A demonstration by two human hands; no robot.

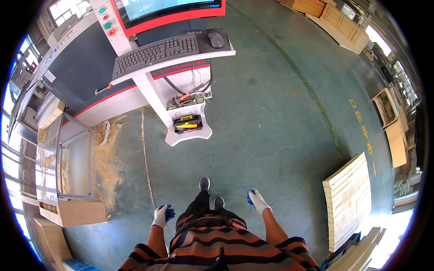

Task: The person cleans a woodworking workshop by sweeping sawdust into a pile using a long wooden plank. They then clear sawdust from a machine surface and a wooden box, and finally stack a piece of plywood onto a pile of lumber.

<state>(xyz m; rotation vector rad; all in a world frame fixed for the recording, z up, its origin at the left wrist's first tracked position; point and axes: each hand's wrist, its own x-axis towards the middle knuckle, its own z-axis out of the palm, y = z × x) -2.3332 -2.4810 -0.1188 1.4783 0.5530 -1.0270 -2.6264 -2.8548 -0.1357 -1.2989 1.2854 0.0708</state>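
Note:
My left hand [162, 216], in a white glove with blue-coated fingers, hangs beside my left hip. Its fingers curl loosely with a gap to the thumb, and I see nothing in it. On the other side, my right hand [258, 201] is held out from my right hip in a matching glove, fingers half bent and empty as far as they show. Neither hand touches anything. Ahead of me stands a machine console with a black keyboard [156, 54], a mouse [216, 40] and a red-framed screen [172, 11].
A tool tray [188, 124] sits on the console's foot. To the left are a metal-framed table [74, 158] and sawdust [106, 156] on the floor. Stacked pale boards [348, 201] stand to my right. More wooden panels [334, 22] lie at the far right.

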